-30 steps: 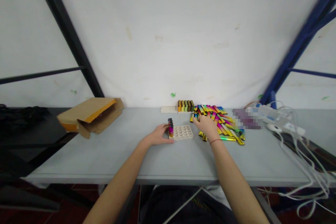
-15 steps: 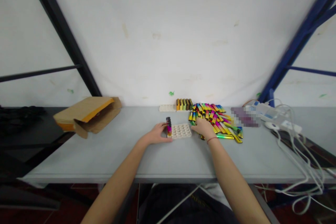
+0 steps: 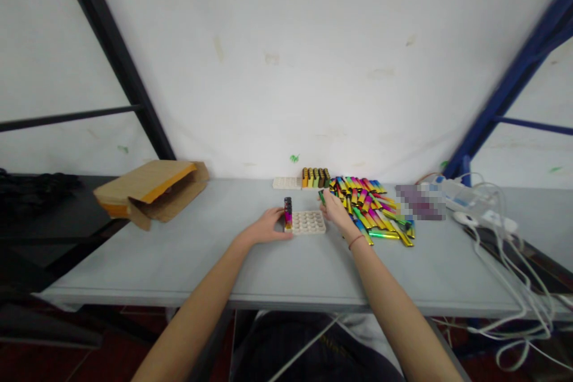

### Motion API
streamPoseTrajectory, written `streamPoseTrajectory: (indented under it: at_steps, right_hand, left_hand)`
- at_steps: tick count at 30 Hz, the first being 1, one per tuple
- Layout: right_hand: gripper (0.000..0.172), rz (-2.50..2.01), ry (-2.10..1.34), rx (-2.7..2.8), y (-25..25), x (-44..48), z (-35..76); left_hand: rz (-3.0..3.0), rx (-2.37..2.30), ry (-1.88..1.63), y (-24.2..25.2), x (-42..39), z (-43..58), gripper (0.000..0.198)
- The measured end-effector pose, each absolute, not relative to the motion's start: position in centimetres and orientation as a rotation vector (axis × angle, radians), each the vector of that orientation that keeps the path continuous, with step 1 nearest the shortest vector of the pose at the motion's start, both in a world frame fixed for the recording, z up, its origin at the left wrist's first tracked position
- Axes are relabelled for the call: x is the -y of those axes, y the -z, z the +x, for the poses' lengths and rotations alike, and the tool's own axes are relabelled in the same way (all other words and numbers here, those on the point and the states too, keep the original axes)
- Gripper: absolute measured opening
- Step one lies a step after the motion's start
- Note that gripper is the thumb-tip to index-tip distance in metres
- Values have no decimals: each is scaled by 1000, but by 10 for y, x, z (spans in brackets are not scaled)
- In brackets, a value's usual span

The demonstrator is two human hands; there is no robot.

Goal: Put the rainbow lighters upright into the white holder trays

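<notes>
A small white tray [image 3: 308, 224] with rows of round holes lies on the table in front of me. Along its left end stands a row of slim tubes [image 3: 288, 215], purple and yellow with dark tops. My left hand [image 3: 267, 227] grips that end, thumb at the near side and fingers behind. My right hand [image 3: 335, 210] is closed around a shiny green tube [image 3: 321, 196], raised just beyond the tray's right end. Right beside it spreads a pile of shiny multicoloured tubes [image 3: 369, 209], lying on their sides.
A second white tray [image 3: 286, 182] lies near the wall, beside a block of upright yellow and green tubes [image 3: 316, 178]. An open cardboard box [image 3: 150, 188] rests at left. White cables [image 3: 505, 250] and a power strip [image 3: 461, 197] occupy the right side, near a blurred purple patch [image 3: 418, 202].
My right hand has come up from the pile and shifted left with a green tube in it. My left hand stays at the tray's left end.
</notes>
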State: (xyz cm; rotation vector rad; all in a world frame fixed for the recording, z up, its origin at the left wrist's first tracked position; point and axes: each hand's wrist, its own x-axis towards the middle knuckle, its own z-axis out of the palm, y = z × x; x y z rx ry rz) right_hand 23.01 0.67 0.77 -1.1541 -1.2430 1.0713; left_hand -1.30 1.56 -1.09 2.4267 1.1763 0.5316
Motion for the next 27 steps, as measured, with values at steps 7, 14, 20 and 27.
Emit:
streamPoseTrajectory:
  at_steps: [7, 14, 20, 27]
  right_hand:
    - [47, -1241, -1197, 776, -23, -2, 225]
    - [39, -1129, -1187, 638, -34, 2, 230]
    - [45, -1210, -1148, 595, -34, 3, 223]
    - [43, -1137, -1192, 654, -29, -1, 230]
  left_hand:
    - [2442, -1144, -492, 9, -17, -14, 80]
    - [2424, -1125, -512, 7, -17, -14, 79]
    - [2421, -1146, -489, 8, -17, -14, 79]
    - [2416, -1130, -499, 7, -17, -15, 79]
